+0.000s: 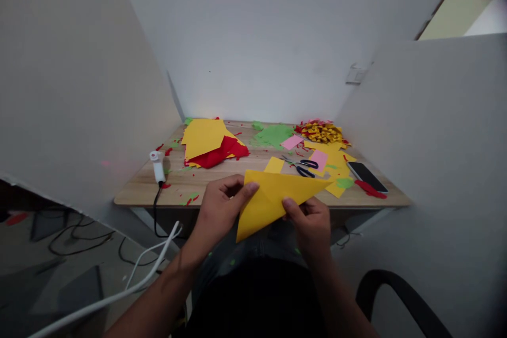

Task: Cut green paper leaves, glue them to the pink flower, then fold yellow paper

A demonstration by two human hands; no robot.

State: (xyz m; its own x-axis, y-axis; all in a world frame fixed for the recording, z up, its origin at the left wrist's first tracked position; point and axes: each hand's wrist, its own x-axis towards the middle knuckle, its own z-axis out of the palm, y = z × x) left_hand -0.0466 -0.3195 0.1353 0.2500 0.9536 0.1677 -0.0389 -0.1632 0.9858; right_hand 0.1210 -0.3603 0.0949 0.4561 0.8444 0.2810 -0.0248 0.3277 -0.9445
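A yellow sheet of paper, folded into a triangle, is held up in front of the table's front edge. My left hand pinches its left side near the top corner, thumb in front. My right hand grips the lower edge toward the right, its thumb pressed on the paper's face and the fingers behind. Just beyond the paper lie scissors with black handles and a small yellow piece of paper. The fingers behind the sheet are partly hidden.
On the wooden table are a stack of yellow sheets, red paper, green paper, pink pieces, a heap of yellow folded bits, a phone and a white corded device. Grey partitions stand either side.
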